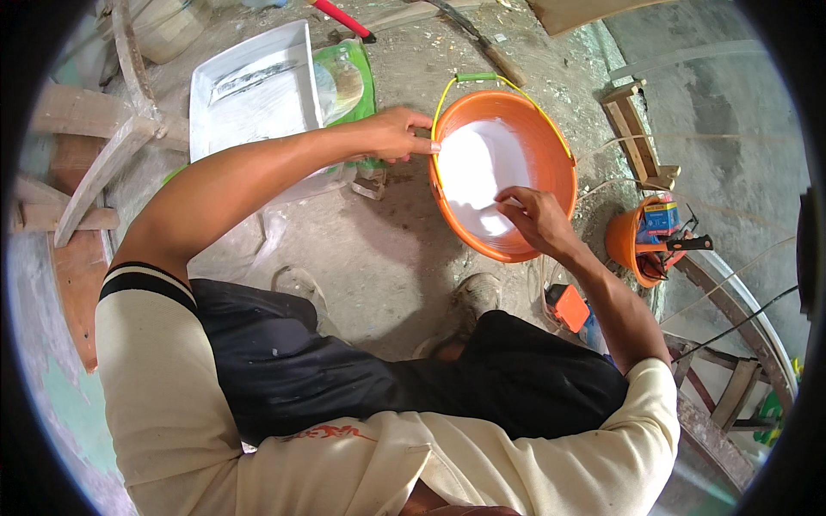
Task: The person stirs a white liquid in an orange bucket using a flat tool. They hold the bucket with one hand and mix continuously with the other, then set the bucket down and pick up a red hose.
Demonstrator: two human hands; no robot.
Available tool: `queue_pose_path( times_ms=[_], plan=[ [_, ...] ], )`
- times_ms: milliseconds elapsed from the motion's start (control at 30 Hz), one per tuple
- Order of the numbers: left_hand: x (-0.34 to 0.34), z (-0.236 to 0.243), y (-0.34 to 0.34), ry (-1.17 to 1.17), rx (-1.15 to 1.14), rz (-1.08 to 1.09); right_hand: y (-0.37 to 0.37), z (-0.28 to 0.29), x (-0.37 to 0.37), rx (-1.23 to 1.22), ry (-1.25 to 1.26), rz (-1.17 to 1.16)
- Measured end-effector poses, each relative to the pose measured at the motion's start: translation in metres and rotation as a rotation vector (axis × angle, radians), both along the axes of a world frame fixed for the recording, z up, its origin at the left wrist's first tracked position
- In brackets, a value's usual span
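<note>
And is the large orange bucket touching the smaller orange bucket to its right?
Apart: the head view shows a strip of floor between the large orange bucket and the smaller orange bucket.

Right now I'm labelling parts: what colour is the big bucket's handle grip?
The handle grip is green, shown in the head view.

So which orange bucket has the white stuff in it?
The large bucket, with your left hand at its rim and right hand over it; the small bucket farther right holds a blue-and-yellow box.
</note>
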State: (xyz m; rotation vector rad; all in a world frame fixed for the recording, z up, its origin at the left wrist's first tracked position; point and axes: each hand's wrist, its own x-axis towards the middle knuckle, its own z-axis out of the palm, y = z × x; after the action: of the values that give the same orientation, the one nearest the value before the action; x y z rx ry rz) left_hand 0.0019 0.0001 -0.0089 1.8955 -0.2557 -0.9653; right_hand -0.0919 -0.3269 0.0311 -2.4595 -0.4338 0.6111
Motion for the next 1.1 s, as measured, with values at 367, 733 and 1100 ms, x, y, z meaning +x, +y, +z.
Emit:
queue_pose_path(
  times_ms=[367, 733, 1100],
  plan=[
    [0.002, -0.004, 0.001, -0.010, -0.018, -0.008, -0.033, -0.025, 0.070, -0.060, -0.340, 0.038],
    [0.004, -0.007, 0.000, -0.013, -0.032, -0.011, 0.027, -0.013, 0.028, 0.102, 0.065, -0.122],
    [0.001, -0.004, 0.000, -0.012, -0.034, -0.005, -0.030, -0.015, 0.020, -0.098, -0.243, 0.061]
  ],
)
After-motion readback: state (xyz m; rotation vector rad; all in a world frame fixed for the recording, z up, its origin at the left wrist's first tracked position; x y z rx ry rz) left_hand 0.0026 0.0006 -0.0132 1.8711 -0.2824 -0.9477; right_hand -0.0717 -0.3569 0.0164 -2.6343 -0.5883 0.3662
